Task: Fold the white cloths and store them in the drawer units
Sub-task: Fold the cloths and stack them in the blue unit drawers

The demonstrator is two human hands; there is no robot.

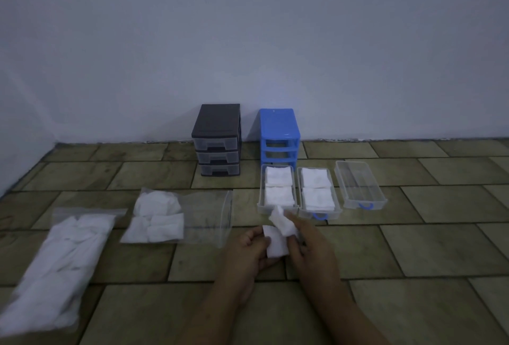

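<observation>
Grip: both hands hold one white cloth (276, 244) between them; the left hand (249, 251) curls its fingers round the cloth's left edge, the right hand (308, 242) pinches its upper part, where a loose end sticks up
Landmark: blue drawer unit (279, 135), standing against the wall (248, 28) with all three slots empty
Floor: tiled floor (413, 248), carrying everything below
Long bag: clear zip bag (55, 270) packed with white cloths, far to the left of the blue unit and nearer the camera
Short bag: second clear bag (179, 218), partly filled with cloths, between the long bag and the blue unit's drawers
Black unit: black drawer unit (217, 141), just left of the blue one, its three clear drawers pushed in
Empty drawer: clear drawer (360, 183) with a blue handle, in front and to the right of the blue unit
Middle drawer: second drawer (316, 190), holding two folded cloths, front right of the blue unit
Left drawer: third drawer (278, 187), right in front of the blue unit, also with two folded cloths
Held cloth: nearer the camera than the left drawer, close to its front edge
</observation>
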